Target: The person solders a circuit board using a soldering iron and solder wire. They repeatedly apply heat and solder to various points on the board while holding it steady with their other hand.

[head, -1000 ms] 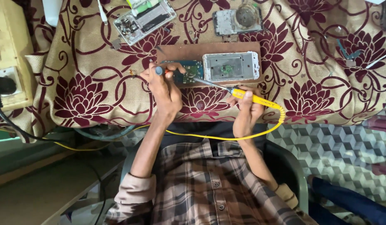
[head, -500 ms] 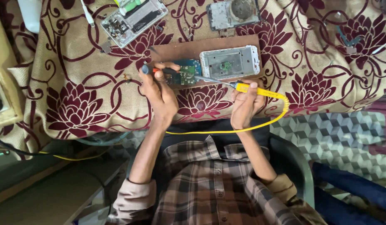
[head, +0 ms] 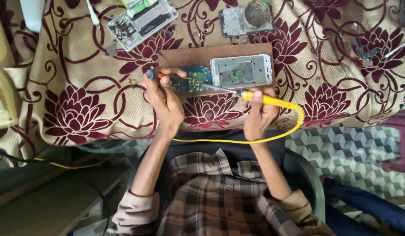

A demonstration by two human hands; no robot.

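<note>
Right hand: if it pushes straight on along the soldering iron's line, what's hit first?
The right hand holds the yellow soldering iron, tip aimed up-left. First in line looks like the green circuit board on the brown board, with the left hand just beyond; depth is unclear.

A cream cloth (head: 80, 105) patterned with dark red flowers and scrolling vines drapes the counter across the upper half of the frame, its edge sagging at the lower left. To the right, the floor (head: 355, 153) shows a grey geometric cube pattern. A dark plastic chair (head: 305, 179) curves at the lower centre right. A greyish shelf (head: 45, 205) fills the lower left corner, crossed by a yellow cable (head: 67, 165). Light is soft and even.
</note>
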